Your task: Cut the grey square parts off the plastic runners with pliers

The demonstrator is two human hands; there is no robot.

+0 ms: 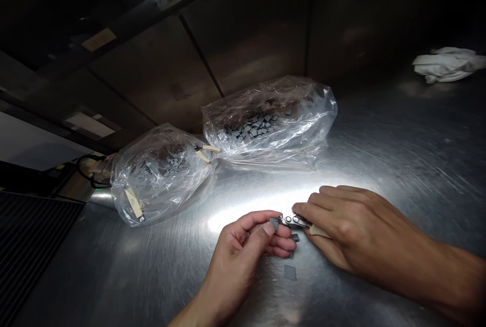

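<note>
My left hand [237, 261] pinches a small grey tile [274, 223] between thumb and fingers. My right hand [349, 228] grips small metal pliers [294, 220] with a cream handle, and their steel jaws reach toward that tile. The jaws sit very close to it, though I cannot tell whether they touch. Below my hands, a grey chip [295, 237] and a flat grey tile [290, 272] lie on the steel tabletop [182, 246]. Behind them rest two clear plastic bags [269, 119] [159, 175], each holding many small grey tiles.
A crumpled white cloth [448, 64] lies at the far right of the brushed steel table. A black cable [89, 172] and a dark slatted grille [34, 251] are at the left edge. Dark steel panels rise behind the table.
</note>
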